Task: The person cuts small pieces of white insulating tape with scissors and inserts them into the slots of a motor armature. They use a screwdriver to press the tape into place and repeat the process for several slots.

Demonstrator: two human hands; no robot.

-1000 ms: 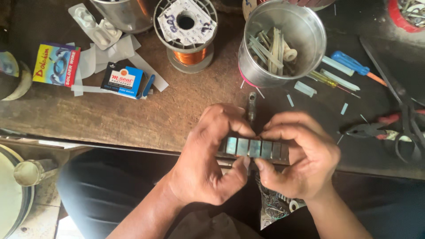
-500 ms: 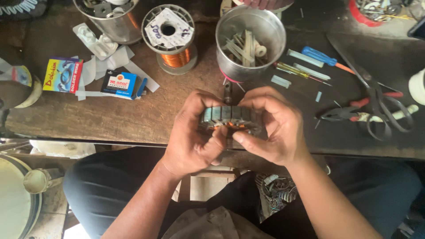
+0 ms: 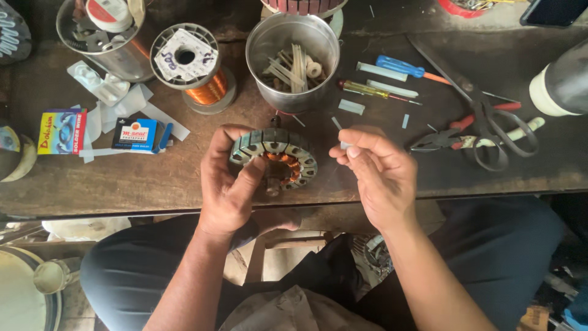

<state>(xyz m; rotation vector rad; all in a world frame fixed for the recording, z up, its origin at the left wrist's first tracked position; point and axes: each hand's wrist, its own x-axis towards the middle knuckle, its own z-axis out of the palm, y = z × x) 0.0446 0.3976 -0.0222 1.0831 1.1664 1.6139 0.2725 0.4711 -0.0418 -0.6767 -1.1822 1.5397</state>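
- Far left on the dark wooden workbench point(image 3: 153, 178) lie a small yellow-and-blue packet point(image 3: 61, 130) and a blue-and-white card packet point(image 3: 135, 134); behind them stands a spool of copper-coloured wire point(image 3: 195, 75).
- The left hand point(image 3: 229, 184) now holds the round, slotted metal stator core with copper windings inside point(image 3: 274, 156) alone, fingers curled over its left rim and thumb pressed on the near face. The core sits tilted just above the bench edge, ring face turned up to the camera; half a second ago it was edge-on, clasped between both hands.
- Behind it stands a steel cup of pale strips and sticks point(image 3: 293, 61).
- The right hand point(image 3: 376, 175) has come off the core and hovers just beside it, thumb and forefinger pinching a small pale slip point(image 3: 345, 145). Judging from this, holding has given way to fitting something into the slots.
- Right of it lie a blue-handled screwdriver point(image 3: 401, 65), red-handled pliers point(image 3: 453, 136) and large dark scissors point(image 3: 484, 116).
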